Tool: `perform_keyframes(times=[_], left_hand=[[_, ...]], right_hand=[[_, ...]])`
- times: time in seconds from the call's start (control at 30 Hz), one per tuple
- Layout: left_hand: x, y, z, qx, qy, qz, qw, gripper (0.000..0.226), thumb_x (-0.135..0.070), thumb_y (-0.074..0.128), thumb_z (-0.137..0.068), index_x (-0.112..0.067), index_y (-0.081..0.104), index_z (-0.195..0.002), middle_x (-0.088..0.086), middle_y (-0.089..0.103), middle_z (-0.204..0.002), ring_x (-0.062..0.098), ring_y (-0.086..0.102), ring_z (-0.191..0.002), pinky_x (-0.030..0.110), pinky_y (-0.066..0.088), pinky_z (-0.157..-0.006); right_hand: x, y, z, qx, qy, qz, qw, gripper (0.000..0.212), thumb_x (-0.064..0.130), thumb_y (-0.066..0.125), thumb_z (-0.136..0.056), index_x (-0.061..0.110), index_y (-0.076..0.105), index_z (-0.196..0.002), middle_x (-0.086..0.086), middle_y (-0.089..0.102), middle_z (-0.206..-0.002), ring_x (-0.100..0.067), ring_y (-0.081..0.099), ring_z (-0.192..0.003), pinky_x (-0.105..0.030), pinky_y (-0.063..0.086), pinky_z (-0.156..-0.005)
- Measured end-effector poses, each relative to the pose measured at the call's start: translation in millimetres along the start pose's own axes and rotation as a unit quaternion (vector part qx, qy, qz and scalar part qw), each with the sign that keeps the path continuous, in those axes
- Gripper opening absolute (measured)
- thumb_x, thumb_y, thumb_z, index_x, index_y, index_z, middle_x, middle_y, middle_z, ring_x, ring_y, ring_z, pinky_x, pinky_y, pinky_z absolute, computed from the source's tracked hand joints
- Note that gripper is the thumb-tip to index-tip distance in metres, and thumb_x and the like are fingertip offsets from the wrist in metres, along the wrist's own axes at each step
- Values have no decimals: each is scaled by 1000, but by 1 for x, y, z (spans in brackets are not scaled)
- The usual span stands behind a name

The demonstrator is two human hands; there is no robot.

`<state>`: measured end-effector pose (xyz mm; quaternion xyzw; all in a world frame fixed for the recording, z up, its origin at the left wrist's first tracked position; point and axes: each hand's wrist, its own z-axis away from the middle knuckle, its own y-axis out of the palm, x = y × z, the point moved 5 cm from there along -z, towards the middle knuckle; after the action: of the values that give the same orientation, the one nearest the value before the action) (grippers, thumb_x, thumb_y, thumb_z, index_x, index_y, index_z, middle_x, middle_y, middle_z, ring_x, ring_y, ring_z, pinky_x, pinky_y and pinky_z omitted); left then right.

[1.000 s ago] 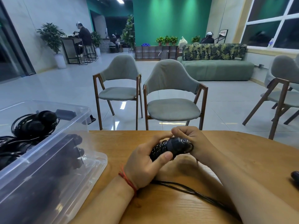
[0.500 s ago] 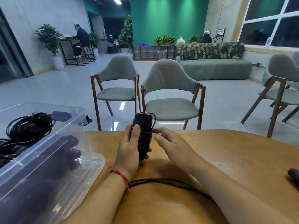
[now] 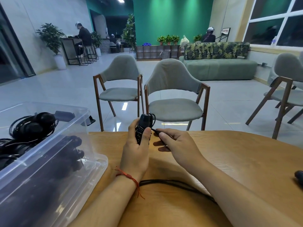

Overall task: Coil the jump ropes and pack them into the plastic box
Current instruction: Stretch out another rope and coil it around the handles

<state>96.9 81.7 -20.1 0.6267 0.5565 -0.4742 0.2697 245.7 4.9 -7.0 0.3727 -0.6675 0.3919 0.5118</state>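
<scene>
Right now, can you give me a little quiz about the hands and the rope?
1. True or false: the left hand grips the handles upright.
2. What does the right hand pinch? A. the cord B. a chair leg C. a lid
3. Fill in: coiled ropes already lie in the clear ____ on the left.

Key: 1. true. 2. A. 3. box.
</scene>
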Motion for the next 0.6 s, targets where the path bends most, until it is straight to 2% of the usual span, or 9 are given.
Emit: perform_keyframes(times=[0.1, 0.2, 0.27, 0.33, 0.47, 0.6], left_hand=[[3, 0, -5, -5, -26, 11, 1000, 49, -63, 39, -106, -58, 30, -154, -10, 55, -145, 12, 58, -129, 38, 55, -103], [1, 1, -4, 12, -47, 64, 997, 44, -60, 28, -108, -64, 32, -152, -8, 47, -153, 14, 51, -136, 48, 48, -114], [4, 2, -3, 30, -73, 112, 991, 50, -52, 30, -102, -66, 37, -150, -4, 52, -146, 19, 57, -129, 46, 51, -109], [4, 3, -4, 57, -90, 125, 986, 57, -42, 32, -99, -66, 36, -151, -1, 57, -141, 22, 61, -121, 41, 54, -100], [-1, 7, -2, 110, -81, 151, 979, 61, -19, 49, -112, -61, 36, -154, -11, 68, -130, 17, 67, -121, 49, 58, -103], [-1, -1, -3, 57, -53, 125, 989, 70, -20, 79, -96, -52, 45, -148, -2, 65, -137, 17, 67, -124, 50, 62, -95]], right_hand=[[9, 13, 7, -3, -82, 80, 993, 34, 28, 56, -111, 28, 68, -144, 16, 76, -120, -2, 69, -114, -24, 57, -96], [12, 27, 16, -5, -156, 218, 963, 44, 32, 48, -114, 32, 52, -158, 17, 71, -128, 3, 62, -116, -17, 50, -96], [12, 29, 20, -14, -175, 258, 950, 46, 33, 45, -115, 33, 45, -161, 14, 70, -129, 0, 61, -115, -20, 51, -94], [12, 30, 21, -19, -172, 254, 952, 45, 32, 44, -116, 35, 45, -161, 13, 70, -126, -2, 62, -113, -21, 52, -93], [15, 23, 20, -45, -147, 198, 968, 44, 32, 44, -115, 42, 46, -158, 17, 73, -117, 2, 66, -106, -13, 50, -84], [15, 17, 17, -57, -143, 180, 972, 47, 31, 44, -115, 54, 35, -156, 19, 72, -109, 1, 67, -101, -13, 52, -81]])
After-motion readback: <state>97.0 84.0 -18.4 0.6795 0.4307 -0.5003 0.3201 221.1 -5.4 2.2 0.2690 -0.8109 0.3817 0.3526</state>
